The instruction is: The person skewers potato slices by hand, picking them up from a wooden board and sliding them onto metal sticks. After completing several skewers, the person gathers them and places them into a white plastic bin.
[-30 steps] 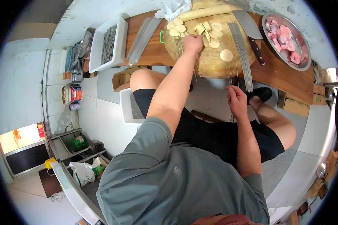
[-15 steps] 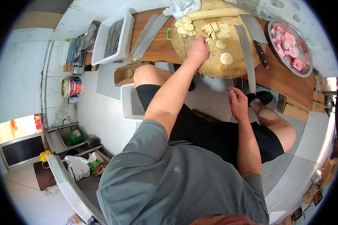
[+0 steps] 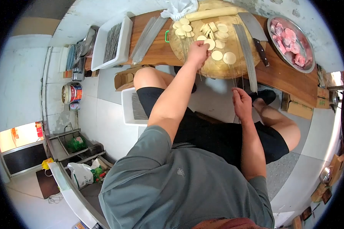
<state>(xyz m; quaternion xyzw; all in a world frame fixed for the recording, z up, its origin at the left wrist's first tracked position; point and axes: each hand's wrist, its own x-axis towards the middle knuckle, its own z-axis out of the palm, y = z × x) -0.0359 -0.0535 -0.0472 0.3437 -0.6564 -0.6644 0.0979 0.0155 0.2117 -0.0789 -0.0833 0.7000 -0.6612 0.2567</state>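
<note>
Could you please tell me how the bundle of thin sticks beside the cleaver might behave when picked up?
The sticks would probably fan apart, since they look unbound. They seem fairly stiff, running straight out beyond the board. That overhang might let them tip if pressed there.

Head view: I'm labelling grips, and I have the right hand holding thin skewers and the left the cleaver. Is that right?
Wrong about the left hand: in the head view it holds a pale round slice, while the cleaver lies unheld to the right. The right hand does hold thin skewers.
</note>
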